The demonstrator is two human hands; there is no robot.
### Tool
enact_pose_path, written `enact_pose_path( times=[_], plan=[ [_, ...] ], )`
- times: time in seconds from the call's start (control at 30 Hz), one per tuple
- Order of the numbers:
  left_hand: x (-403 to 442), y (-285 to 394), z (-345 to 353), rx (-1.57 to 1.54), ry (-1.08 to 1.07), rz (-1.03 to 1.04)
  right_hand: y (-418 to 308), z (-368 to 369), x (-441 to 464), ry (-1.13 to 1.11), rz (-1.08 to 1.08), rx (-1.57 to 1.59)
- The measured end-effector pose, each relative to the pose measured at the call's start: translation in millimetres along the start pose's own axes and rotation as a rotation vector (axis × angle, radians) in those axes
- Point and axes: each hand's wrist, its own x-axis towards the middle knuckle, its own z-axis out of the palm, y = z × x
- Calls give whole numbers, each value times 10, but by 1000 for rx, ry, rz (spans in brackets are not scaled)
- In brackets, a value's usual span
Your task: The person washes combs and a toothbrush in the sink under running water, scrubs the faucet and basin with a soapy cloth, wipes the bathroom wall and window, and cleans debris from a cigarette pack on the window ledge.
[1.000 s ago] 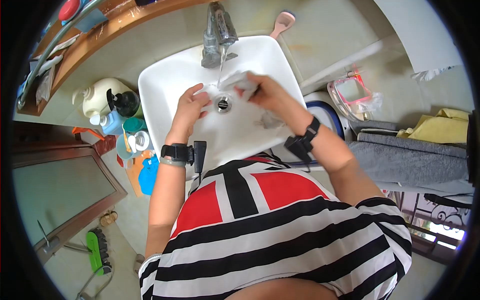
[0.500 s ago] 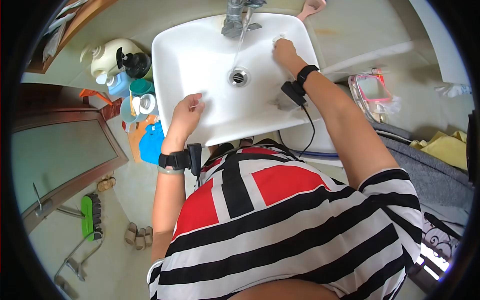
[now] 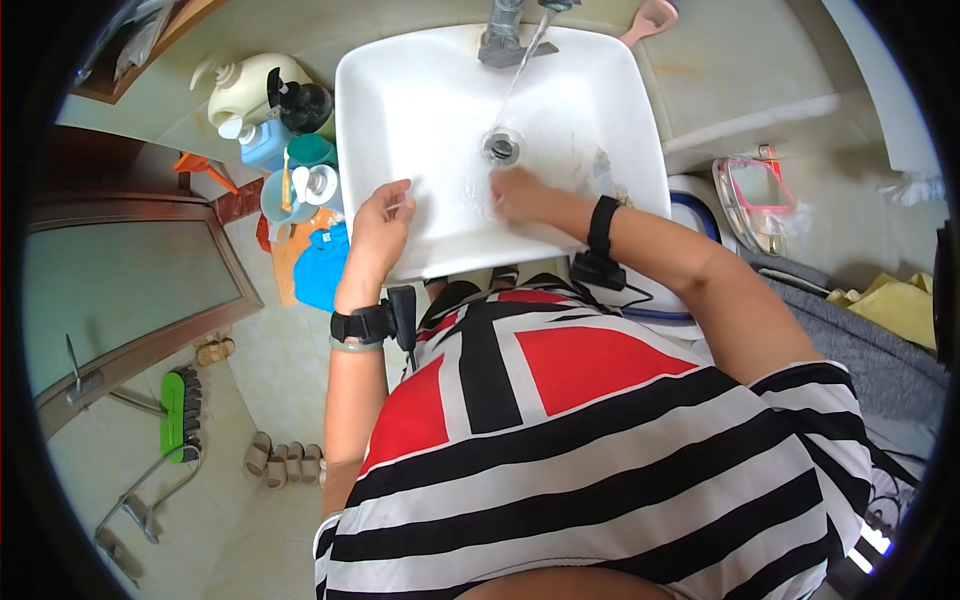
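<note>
A white washbasin (image 3: 440, 110) lies in front of me, with a thin stream of water running from the grey tap (image 3: 505, 40) towards the drain (image 3: 502, 147). My left hand (image 3: 382, 232) is over the basin's left front side, its fingers curled and a thin whitish thing showing between them, too small to name. Just below the drain, my right hand (image 3: 517, 196) is closed and low over the basin floor. Motion blurs its fingers, and whatever they hold is hidden. Water splashes beside it. Both wrists carry black straps with small black devices.
Left of the basin stand a cream pump bottle (image 3: 255, 90), a dark pump bottle (image 3: 303, 105), a blue bottle (image 3: 263, 145) and a cup (image 3: 283, 200). A blue cloth (image 3: 322, 268) hangs near the front left. A pink-framed mirror (image 3: 757, 184) is at right.
My right hand has moved from the basin's back right corner to the front of the drain. My left hand has stayed about where it was. The view has shifted slightly.
</note>
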Motion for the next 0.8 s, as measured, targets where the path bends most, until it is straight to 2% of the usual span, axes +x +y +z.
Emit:
enact_pose_path(
  times=[0.03,0.07,0.13,0.17,0.27,0.3,0.33,0.4,0.47,0.5,0.57,0.6,0.7,0.73,0.8],
  plan=[
    [7,-77,7,-21,13,5,-124,31,-17,-115,-93,-10],
    [-1,-109,11,-44,24,9,-193,72,19,-112,-92,-13],
    [-28,-167,3,-62,24,-6,-296,136,147,274,-515,-141],
    [-48,-192,-6,-47,14,-17,-266,147,307,273,-517,-144],
    [-81,-239,-30,-39,2,-43,-35,-82,868,510,-310,-364],
    [-94,-231,-48,-37,-3,-38,80,-199,837,442,-85,-424],
    [-104,-224,-59,-37,-10,-32,251,-387,795,339,19,-423],
    [-116,-238,-79,-47,-39,-42,483,-470,683,391,78,-371],
    [-113,-185,-94,-63,-58,-55,429,-611,607,-159,130,-190],
    [-110,-152,-89,-50,-68,-67,359,-616,586,-158,128,-193],
    [-61,-141,-82,-60,-55,-30,118,-684,513,161,405,503],
    [-16,-160,-99,-59,-53,-33,23,-755,504,158,404,504],
    [208,-202,-161,7,-79,63,-212,-940,444,363,362,1184],
    [164,85,-233,92,-47,52,-249,-999,436,397,344,1371],
    [336,44,-278,-75,-85,56,-372,-1091,423,478,309,1543]
  ],
)
